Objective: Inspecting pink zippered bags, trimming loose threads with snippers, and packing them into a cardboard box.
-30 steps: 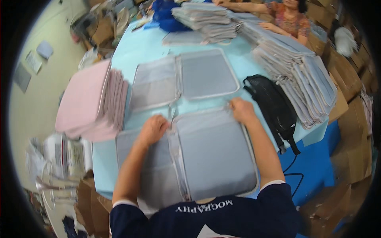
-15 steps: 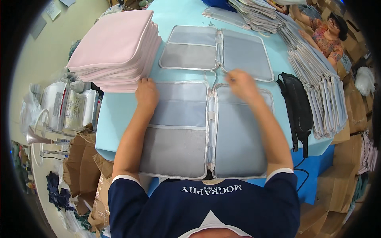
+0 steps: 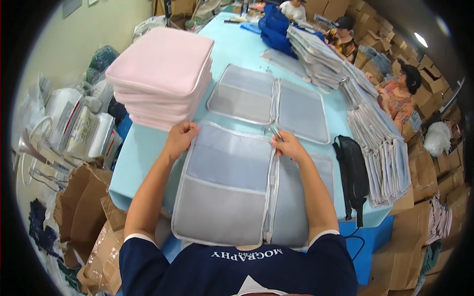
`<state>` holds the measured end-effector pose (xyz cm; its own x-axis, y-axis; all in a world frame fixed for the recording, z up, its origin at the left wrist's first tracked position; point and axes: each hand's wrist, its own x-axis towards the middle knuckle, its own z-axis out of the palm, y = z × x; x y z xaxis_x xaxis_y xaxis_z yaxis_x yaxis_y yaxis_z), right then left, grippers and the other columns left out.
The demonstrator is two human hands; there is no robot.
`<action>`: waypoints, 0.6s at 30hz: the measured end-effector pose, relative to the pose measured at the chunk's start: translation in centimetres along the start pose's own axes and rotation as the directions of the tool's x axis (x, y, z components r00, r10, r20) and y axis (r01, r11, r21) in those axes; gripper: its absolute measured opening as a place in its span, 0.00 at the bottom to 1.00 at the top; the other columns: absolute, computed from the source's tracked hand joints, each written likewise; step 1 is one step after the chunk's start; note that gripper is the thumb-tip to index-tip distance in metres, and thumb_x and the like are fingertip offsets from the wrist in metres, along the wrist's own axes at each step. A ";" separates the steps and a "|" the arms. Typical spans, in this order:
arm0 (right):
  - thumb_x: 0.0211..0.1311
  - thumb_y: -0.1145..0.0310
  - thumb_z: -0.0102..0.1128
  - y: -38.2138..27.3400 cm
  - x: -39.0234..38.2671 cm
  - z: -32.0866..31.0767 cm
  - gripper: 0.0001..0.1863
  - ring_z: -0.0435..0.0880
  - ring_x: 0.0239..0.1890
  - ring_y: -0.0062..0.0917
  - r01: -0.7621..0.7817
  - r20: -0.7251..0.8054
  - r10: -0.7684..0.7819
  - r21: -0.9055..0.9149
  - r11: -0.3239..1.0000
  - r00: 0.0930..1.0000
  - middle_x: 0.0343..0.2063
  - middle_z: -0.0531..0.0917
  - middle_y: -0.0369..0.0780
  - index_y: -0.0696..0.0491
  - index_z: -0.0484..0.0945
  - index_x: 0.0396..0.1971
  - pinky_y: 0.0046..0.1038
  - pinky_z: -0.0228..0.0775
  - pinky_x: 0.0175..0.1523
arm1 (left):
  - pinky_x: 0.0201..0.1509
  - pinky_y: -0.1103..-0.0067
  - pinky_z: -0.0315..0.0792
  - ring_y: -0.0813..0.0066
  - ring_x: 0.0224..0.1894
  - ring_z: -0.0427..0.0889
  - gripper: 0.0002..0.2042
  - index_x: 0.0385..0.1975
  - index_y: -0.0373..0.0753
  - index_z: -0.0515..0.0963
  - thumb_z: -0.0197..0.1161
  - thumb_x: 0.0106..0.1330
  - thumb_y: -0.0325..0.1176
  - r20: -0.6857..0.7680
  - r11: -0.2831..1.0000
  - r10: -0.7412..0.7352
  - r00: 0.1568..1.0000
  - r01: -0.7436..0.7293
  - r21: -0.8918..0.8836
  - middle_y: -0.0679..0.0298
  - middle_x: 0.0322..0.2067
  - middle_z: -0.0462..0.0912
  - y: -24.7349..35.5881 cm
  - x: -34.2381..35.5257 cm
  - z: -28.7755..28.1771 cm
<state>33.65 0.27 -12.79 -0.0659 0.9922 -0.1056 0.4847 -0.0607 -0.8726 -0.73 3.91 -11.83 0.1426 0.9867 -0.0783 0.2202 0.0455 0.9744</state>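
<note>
An opened grey zip case (image 3: 222,197) with light piping lies before me, its left panel lifted and its far edge bowed. My left hand (image 3: 181,137) is closed on that panel's far left corner. At the far edge near the spine, my right hand (image 3: 290,146) is closed round a slim metal tool that looks like thread snips (image 3: 272,132). Whether its fingers also pinch the panel is unclear. The case's right panel (image 3: 306,197) rests flat, partly under my right forearm. Beyond it lies a second opened grey case (image 3: 302,111).
A tall stack of pink cases (image 3: 160,61) stands at left on the light blue table (image 3: 140,163). At right are a black pouch (image 3: 353,172) and a long row of grey cases (image 3: 377,153). Co-workers are at the far right side. Cardboard boxes (image 3: 405,241) surround the table.
The near case's left panel has risen off the table, its far edge now bowed. My right hand has come toward the spine and lower in view. The whole view has shifted, showing more of the far end.
</note>
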 end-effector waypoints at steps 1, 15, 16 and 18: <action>0.55 0.63 0.56 0.0 -0.9 -1.1 0.12 0.71 0.16 0.16 -0.048 -0.006 0.048 0.072 0.996 0.999 0.16 0.74 0.34 0.57 0.74 0.26 0.21 0.60 0.20 | 0.20 0.79 0.65 0.76 0.19 0.74 0.15 0.23 0.36 0.74 0.59 0.58 0.43 0.003 1.000 0.027 1.000 -0.027 -0.006 0.66 0.17 0.75 0.3 0.1 0.3; 0.58 0.57 0.55 1.6 -3.3 -6.6 0.13 0.66 0.16 0.11 -0.231 0.096 0.216 0.182 0.956 0.972 0.16 0.72 0.30 0.53 0.75 0.26 0.14 0.56 0.20 | 0.27 0.83 0.67 0.82 0.25 0.72 0.12 0.27 0.41 0.74 0.60 0.59 0.44 0.515 0.862 -0.100 0.851 0.333 -0.382 0.70 0.24 0.76 3.5 3.7 5.6; 0.58 0.57 0.55 1.9 -3.2 -6.8 0.13 0.67 0.16 0.11 -0.210 0.129 0.188 0.187 0.960 0.974 0.17 0.72 0.30 0.53 0.75 0.27 0.14 0.56 0.20 | 0.27 0.83 0.68 0.82 0.25 0.73 0.11 0.26 0.41 0.74 0.61 0.58 0.42 0.528 0.847 -0.009 0.849 0.287 -0.448 0.70 0.24 0.76 3.4 4.0 5.5; 0.58 0.57 0.56 2.3 -3.2 -7.4 0.13 0.67 0.17 0.11 -0.188 0.155 0.157 0.206 0.960 0.975 0.17 0.72 0.30 0.53 0.75 0.27 0.14 0.56 0.20 | 0.27 0.83 0.67 0.82 0.25 0.73 0.09 0.25 0.41 0.74 0.63 0.56 0.39 0.529 0.867 -0.015 0.849 0.274 -0.415 0.71 0.24 0.76 3.5 4.6 5.4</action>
<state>41.46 -2.20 -10.92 -0.1231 0.9414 -0.3141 0.2986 -0.2667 -0.9163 5.88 7.77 -9.95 0.6277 0.7542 -0.1930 -0.1706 0.3751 0.9111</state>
